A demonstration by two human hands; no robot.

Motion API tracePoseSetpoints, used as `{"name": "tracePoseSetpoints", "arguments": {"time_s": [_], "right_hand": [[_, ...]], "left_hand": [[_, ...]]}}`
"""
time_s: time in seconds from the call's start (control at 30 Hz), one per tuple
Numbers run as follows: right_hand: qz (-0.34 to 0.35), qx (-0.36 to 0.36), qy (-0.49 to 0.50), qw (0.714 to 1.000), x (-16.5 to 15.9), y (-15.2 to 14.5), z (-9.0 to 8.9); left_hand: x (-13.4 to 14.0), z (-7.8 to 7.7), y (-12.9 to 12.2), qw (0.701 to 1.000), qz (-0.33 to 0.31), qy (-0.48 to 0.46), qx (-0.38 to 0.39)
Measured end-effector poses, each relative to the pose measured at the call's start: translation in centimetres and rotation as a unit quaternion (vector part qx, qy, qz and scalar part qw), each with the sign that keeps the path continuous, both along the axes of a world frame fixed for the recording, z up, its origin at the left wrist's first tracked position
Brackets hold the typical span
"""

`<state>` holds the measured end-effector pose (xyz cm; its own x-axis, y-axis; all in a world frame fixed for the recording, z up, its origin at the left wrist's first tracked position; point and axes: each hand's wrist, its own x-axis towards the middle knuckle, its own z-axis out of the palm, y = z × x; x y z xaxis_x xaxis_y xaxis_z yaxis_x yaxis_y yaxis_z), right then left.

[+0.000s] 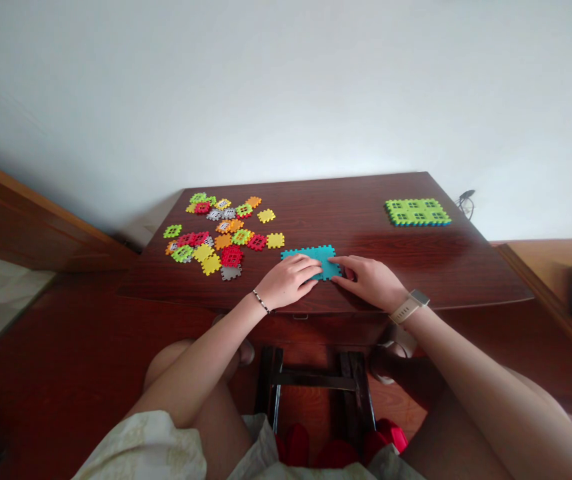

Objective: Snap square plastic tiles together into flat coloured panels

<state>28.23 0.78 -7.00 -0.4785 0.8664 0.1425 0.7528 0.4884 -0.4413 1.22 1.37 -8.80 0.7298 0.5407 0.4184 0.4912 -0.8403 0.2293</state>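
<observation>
A blue panel of joined interlocking tiles [322, 253] with toothed edges lies flat near the table's front edge. My left hand [293, 280] rests on it from the left, fingers stretched out and lying flat over its surface, hiding part of it. At the panel's right edge, my right hand [369, 280] has its index finger and thumb on the blue tile, gripping that end, with the other fingers curled beneath. Left of my hands, loose interlocking tiles [211, 264] in yellow, red, green, orange and grey are spread in a scattered pile.
A green toothed panel with window openings [419, 211] lies at the table's right, with blue showing beneath its edge. The brown table [336, 200] backs against a white wall. A black cable [466, 197] hangs past its right side. Below stands a dark wooden stool [316, 380].
</observation>
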Motion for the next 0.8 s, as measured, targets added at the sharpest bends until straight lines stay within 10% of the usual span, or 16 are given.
{"name": "tracePoseSetpoints", "arguments": {"time_s": [0.8], "right_hand": [[0.006,0.003,-0.002,1.0,-0.21,0.03,0.04]], "left_hand": [[0.09,-0.09,0.13,1.0,0.003,0.011,-0.013]]}}
